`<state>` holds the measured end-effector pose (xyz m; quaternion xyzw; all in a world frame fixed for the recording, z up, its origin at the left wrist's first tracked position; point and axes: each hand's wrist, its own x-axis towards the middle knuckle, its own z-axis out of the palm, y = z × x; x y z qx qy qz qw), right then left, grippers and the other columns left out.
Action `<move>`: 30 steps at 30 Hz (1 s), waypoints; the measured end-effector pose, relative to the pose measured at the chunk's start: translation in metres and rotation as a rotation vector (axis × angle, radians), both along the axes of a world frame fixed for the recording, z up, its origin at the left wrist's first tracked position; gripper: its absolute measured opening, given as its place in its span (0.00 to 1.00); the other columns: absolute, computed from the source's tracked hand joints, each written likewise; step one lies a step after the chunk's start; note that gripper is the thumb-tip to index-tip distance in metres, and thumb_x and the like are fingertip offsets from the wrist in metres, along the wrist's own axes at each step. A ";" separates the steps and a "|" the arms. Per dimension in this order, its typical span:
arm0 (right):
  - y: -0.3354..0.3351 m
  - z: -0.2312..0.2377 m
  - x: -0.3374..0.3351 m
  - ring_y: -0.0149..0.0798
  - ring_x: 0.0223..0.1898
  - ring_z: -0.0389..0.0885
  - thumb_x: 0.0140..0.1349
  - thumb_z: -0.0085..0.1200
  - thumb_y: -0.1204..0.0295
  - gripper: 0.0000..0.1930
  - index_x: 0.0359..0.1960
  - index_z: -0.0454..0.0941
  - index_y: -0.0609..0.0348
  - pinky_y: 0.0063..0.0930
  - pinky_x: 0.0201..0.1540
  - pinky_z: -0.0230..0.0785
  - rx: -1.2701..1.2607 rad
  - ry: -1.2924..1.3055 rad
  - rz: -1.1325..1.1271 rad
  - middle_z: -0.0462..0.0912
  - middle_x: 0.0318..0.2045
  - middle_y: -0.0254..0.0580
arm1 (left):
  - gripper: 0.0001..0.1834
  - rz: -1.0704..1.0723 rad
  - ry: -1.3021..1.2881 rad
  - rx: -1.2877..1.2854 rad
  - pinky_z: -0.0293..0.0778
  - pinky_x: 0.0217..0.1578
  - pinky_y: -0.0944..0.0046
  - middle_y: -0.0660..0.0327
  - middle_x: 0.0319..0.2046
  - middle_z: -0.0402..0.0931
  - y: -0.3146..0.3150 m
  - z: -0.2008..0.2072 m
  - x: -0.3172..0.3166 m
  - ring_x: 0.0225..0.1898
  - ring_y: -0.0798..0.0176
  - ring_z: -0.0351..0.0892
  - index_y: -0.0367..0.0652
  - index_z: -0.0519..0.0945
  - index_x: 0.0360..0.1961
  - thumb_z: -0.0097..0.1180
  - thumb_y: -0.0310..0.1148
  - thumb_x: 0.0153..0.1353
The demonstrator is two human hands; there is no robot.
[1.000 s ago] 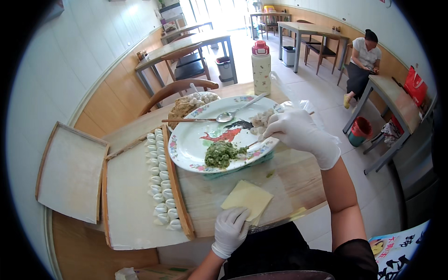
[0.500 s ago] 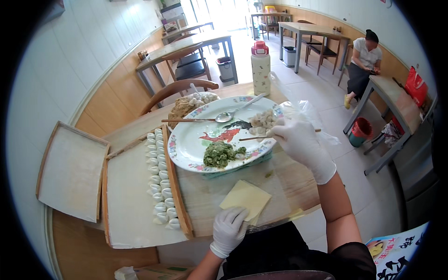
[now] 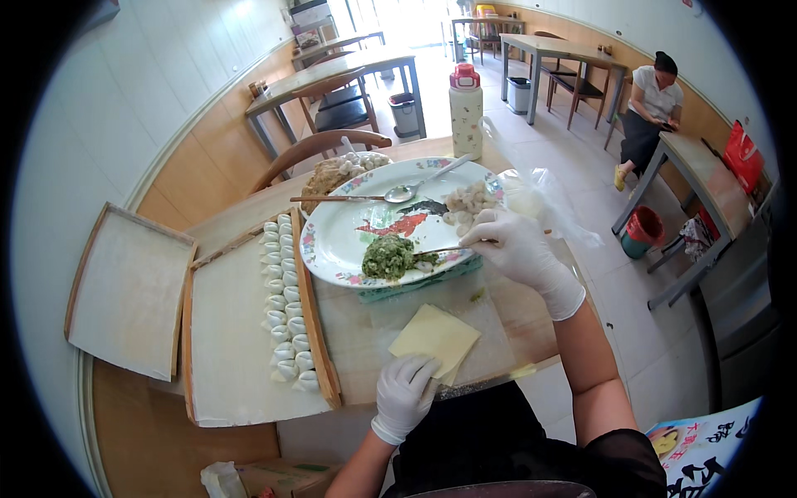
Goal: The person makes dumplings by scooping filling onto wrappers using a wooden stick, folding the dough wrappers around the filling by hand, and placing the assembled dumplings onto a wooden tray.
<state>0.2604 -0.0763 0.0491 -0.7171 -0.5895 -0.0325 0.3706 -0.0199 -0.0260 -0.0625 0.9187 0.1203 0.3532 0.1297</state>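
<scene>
My gloved right hand pinches a thin wooden stick over the right side of a large oval plate with a floral rim. The stick's tip is at the green minced filling, beside a small pale shrimp piece. More peeled shrimp lie on the plate just beyond that hand. At the table's near edge my gloved left hand has its fingers closed on the near corner of a stack of square yellow wrappers. A metal spoon and another wooden stick rest across the plate's far side.
Folded dumplings line the right side of a wood-framed tray; another tray leans at left. Behind the plate stand a bottle and a heap of brown and pale food. A plastic bag lies right. Someone sits far right.
My right hand has moved left and slightly nearer, bringing the stick's tip to the green filling. My left hand stays at the wrapper stack. The view has shifted slightly.
</scene>
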 end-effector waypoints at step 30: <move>-0.076 -0.064 -0.065 0.41 0.36 0.81 0.54 0.63 0.69 0.07 0.35 0.87 0.43 0.34 0.36 0.75 -0.133 0.005 0.059 0.83 0.34 0.29 | 0.13 0.067 -0.041 0.060 0.70 0.39 0.57 0.65 0.33 0.77 -0.012 0.012 -0.003 0.36 0.56 0.76 0.50 0.85 0.37 0.71 0.29 0.48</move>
